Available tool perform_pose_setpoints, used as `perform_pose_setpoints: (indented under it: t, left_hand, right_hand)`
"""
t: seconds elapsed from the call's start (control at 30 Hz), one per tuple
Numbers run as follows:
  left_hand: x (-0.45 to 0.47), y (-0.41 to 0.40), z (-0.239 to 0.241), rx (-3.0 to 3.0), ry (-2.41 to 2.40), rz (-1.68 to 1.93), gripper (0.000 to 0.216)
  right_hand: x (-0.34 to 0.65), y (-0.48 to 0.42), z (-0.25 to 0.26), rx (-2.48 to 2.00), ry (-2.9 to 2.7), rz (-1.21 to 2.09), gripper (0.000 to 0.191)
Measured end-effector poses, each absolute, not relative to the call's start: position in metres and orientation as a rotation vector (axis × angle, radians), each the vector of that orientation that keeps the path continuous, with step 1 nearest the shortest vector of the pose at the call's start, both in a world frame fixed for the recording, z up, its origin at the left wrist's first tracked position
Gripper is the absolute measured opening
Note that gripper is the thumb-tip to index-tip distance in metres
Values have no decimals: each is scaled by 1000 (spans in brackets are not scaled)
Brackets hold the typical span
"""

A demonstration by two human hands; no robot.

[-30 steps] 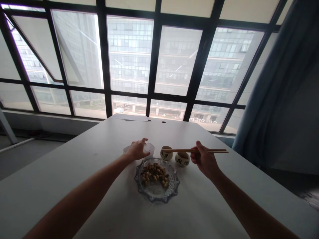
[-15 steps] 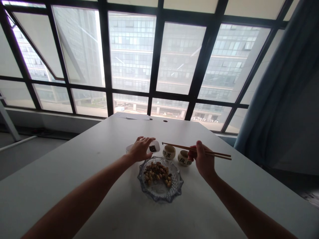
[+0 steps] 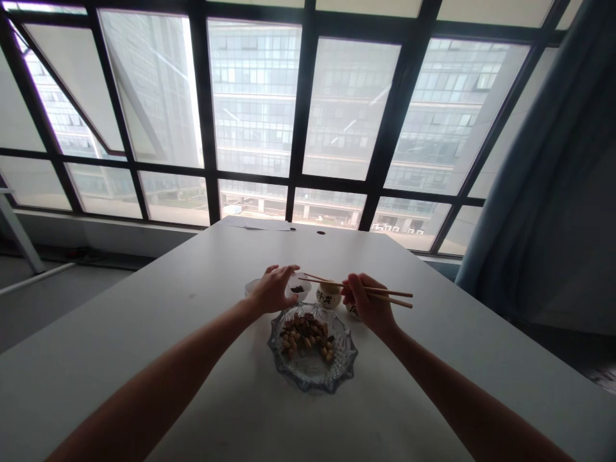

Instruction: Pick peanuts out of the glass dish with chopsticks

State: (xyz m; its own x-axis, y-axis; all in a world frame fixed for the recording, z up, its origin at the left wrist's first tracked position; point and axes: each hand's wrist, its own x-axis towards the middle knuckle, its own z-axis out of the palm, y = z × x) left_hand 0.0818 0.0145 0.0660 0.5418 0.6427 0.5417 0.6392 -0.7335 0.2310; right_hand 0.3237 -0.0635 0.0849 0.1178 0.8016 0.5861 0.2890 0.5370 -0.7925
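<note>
My left hand [image 3: 275,290] is curled around the near side of a small translucent bowl [image 3: 304,280], thumb and fingers on its rim. Dark little pieces [image 3: 297,289] lie inside it. In my right hand [image 3: 369,300] is a pair of chopsticks [image 3: 395,294], their tips slightly parted over that bowl. Just in front stands a scalloped glass dish [image 3: 315,384] holding a mix of nuts and seeds [image 3: 305,333]. A cream cup with dark characters [image 3: 328,297] sits beneath the chopsticks. My right hand partly covers a second such cup [image 3: 353,311].
Another translucent container [image 3: 250,286] shows partly behind my left wrist. Papers [image 3: 257,224] lie at the far end of the white table [image 3: 202,359], near two dark holes. Windows rise beyond it, and a blue curtain [image 3: 520,167] hangs at the right.
My right hand has moved left, bringing the chopstick tips from above the first cup to over the small bowl. That bowl was tilted toward me and now sits more level.
</note>
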Motion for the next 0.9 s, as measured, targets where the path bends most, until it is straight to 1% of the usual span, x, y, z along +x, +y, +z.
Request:
perform_pose_setpoints:
  t: [0.1, 0.2, 0.33, 0.43, 0.5, 0.7, 0.8, 0.9]
  left_hand:
    - [84, 17, 66, 2753, 1197, 901, 62]
    - [88, 22, 67, 2756, 1275, 781, 61]
    - [90, 27, 72, 2754, 1396, 598, 58]
    - [85, 27, 75, 2776, 1418, 553, 60]
    - [75, 25, 74, 2797, 1405, 644, 57]
    - [31, 11, 58, 2732, 1490, 1098, 37]
    - [16, 6, 42, 2691, 1517, 1243, 29]
    - [10, 5, 27, 2608, 1545, 1374, 30]
  right_hand:
    - [334, -77, 98, -1030, -1416, 543, 56]
    - [344, -91, 111, -1121, -1537, 668, 64]
    - [350, -105, 118, -1207, -1748, 809, 67]
    - [346, -109, 116, -1196, -1824, 813, 66]
    - [342, -109, 112, -1136, -1847, 758, 62]
    - [336, -107, 104, -1029, -1752, 624, 52]
    - [331, -112, 103, -1001, -1753, 687, 48]
    - [320, -121, 102, -971, -1860, 795, 44]
